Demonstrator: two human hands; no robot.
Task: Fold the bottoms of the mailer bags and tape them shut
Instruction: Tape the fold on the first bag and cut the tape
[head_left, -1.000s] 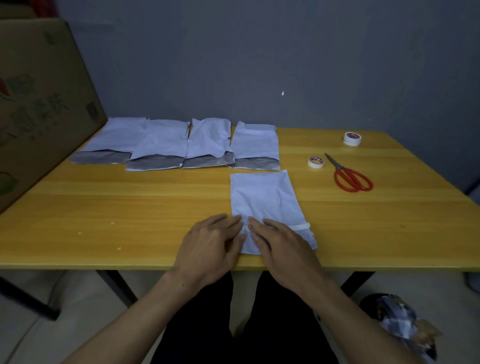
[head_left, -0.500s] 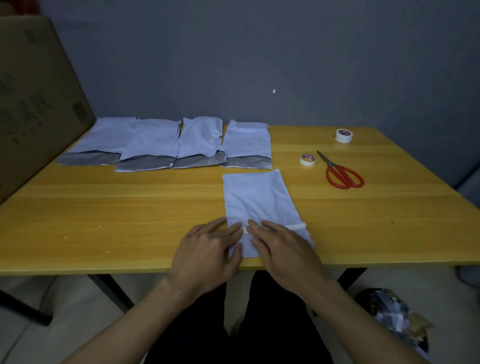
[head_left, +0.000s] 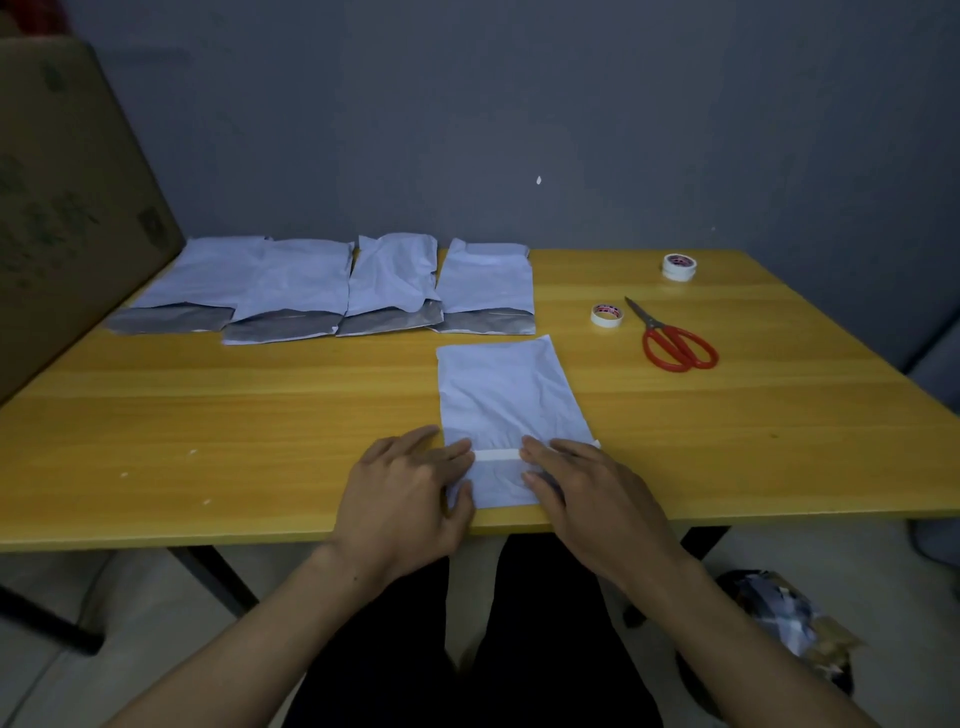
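Note:
A white mailer bag (head_left: 506, 400) lies flat near the front edge of the yellow table (head_left: 260, 415), its near end folded up. A strip of white tape (head_left: 496, 455) runs across the fold. My left hand (head_left: 410, 493) presses with straight fingers on the bag's left edge at the tape. My right hand (head_left: 592, 493) presses flat on the tape's right part. Several other white mailer bags (head_left: 322, 286) with grey open flaps lie in a row at the back of the table.
A small tape roll (head_left: 606, 315) and red-handled scissors (head_left: 670, 338) lie to the right of the bags. A second tape roll (head_left: 679, 266) sits at the back right. A large cardboard box (head_left: 62, 208) stands at the left. A crumpled bag (head_left: 784, 618) is on the floor.
Both hands have slid apart along the tape, the left one leftward and the right one rightward, uncovering the middle of the strip.

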